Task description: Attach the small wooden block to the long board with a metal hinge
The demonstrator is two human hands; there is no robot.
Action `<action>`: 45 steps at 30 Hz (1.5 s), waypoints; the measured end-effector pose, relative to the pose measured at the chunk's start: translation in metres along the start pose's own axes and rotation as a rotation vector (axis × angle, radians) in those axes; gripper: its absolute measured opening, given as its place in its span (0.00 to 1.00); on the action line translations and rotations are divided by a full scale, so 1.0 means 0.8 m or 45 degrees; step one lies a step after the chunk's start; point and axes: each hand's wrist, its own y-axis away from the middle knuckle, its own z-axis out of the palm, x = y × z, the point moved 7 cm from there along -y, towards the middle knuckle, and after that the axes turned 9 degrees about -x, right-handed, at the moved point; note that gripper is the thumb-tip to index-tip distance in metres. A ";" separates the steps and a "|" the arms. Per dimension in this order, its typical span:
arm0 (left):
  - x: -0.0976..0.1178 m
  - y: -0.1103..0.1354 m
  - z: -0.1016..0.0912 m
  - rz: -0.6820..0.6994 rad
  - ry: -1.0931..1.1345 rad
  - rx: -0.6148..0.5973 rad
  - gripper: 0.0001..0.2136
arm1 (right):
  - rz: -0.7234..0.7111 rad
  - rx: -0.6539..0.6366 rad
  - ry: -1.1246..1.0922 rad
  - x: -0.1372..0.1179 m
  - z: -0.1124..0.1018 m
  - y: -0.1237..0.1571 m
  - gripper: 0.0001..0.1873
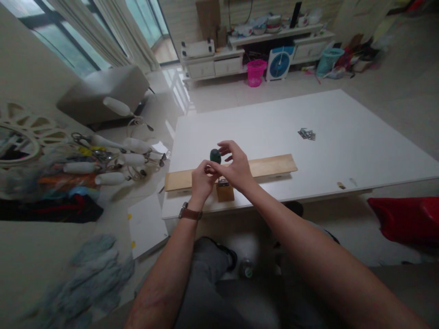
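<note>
Green handle (pixel 215 156): upright above the near edge of the tabletop, toward its left end, between the two hands; a thin shaft seems to run down from it toward the block.
Left hand (pixel 203 179): fingers bent just below the handle; whether they pinch the shaft or something smaller, I cannot tell.
Right hand (pixel 236 165): loosely opened, fingers curved with a gap to the thumb; fingertips are right beside the handle, contact unclear, and the thumb reaches the left hand's fingers.
Block (pixel 225 193): small, brown, under the hands at the tabletop's near edge, a metal piece (pixel 223 182) on its top.
Plank (pixel 274 166): long, pale wood, lying along the near side of the tabletop, running behind both hands.
Tabletop (pixel 260 119): wide and white.
Brackets (pixel 307 134): a small metal cluster well beyond the plank, to its right.
Small bits (pixel 340 185): near the front edge, right of the plank; too small to make out.
Watch (pixel 190 213): brown strap, on the left wrist.
Floor, left: a white panel (pixel 147 226) beside the tabletop, grey cloth (pixel 98 269) nearer.
Far wall: pink basket (pixel 256 72) next to a blue-and-white fan (pixel 280 64).
Right side: red seat (pixel 408 219) near the tabletop.
</note>
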 end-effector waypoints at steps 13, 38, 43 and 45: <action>0.009 0.002 -0.002 -0.007 0.021 -0.084 0.10 | -0.018 -0.085 -0.053 -0.010 0.003 0.001 0.23; -0.001 -0.001 -0.003 0.057 -0.051 -0.025 0.13 | 0.006 -0.074 -0.047 0.002 0.013 0.003 0.25; -0.007 -0.003 0.002 0.018 0.168 -0.198 0.19 | 0.000 -0.079 -0.066 -0.001 0.012 0.004 0.24; -0.003 -0.003 -0.001 0.008 0.141 -0.182 0.17 | -0.021 -0.089 -0.088 -0.003 0.012 0.004 0.24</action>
